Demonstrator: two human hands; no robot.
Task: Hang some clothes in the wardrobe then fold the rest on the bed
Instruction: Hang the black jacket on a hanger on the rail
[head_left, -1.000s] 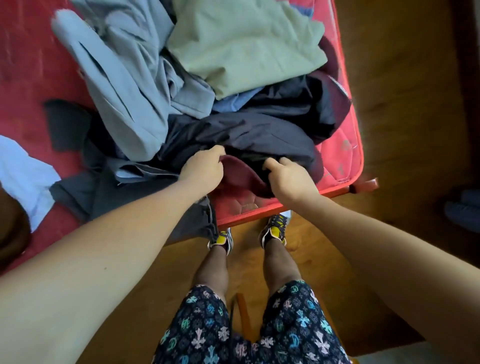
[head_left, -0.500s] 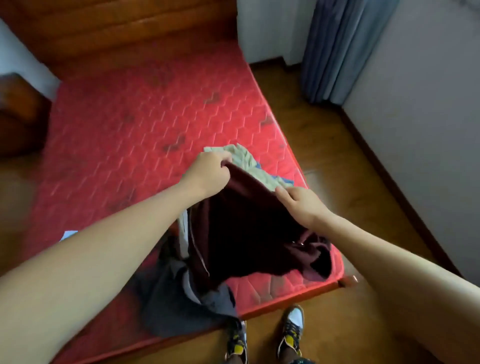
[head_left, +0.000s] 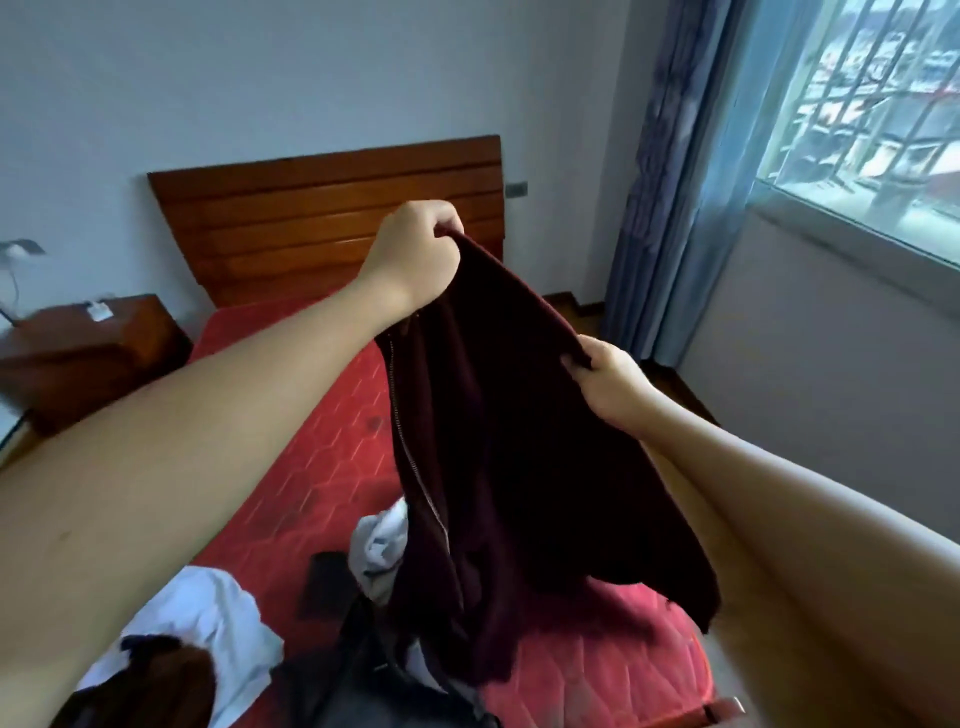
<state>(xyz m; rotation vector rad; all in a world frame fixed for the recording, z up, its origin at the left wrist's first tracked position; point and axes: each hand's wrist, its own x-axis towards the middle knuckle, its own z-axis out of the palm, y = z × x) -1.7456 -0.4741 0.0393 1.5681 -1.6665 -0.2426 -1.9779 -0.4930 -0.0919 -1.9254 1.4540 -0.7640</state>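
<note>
The left hand (head_left: 415, 254) and right hand (head_left: 610, 382) each pinch the top edge of a dark red jacket (head_left: 519, 441) with curled fingers, the left hand higher and farther out. The jacket hangs in the air over the foot of the bed (head_left: 332, 441), its zipper (head_left: 415, 467) running down the left side. Its lower hem drops near the mattress's near right corner; I cannot tell whether it touches.

The red mattress lies bare from mid-bed up to the wooden headboard (head_left: 322, 218). Right of the bed, a narrow strip of floor (head_left: 675, 376) runs along the curtain (head_left: 670, 182) and the wall below the window (head_left: 872, 114).

At the foot of the bed lie a white garment (head_left: 208, 623), a pale grey one (head_left: 379, 545) and dark clothes (head_left: 363, 675), bunched together. A nightstand (head_left: 88, 353) stands left of the headboard with a small white object on top.
</note>
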